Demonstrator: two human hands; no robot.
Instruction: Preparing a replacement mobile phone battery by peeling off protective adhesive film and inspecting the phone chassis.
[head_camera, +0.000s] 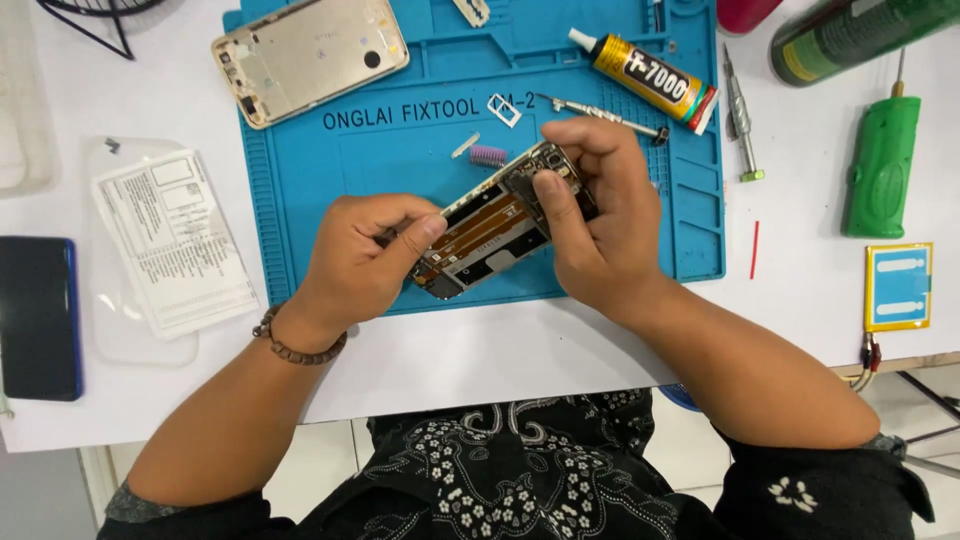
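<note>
The opened phone (500, 225) is tilted above the blue mat (300, 200), its boards and copper flex bare. The left hand (365, 255) grips its lower end; the right hand (590, 210) pinches its top.

white table (520, 360) | pale tiled floor (320, 470) below | bright, even light

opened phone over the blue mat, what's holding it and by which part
Both hands hold the opened phone: the left hand grips its lower end, the right hand pinches the upper end, thumb on the exposed inside.
</note>
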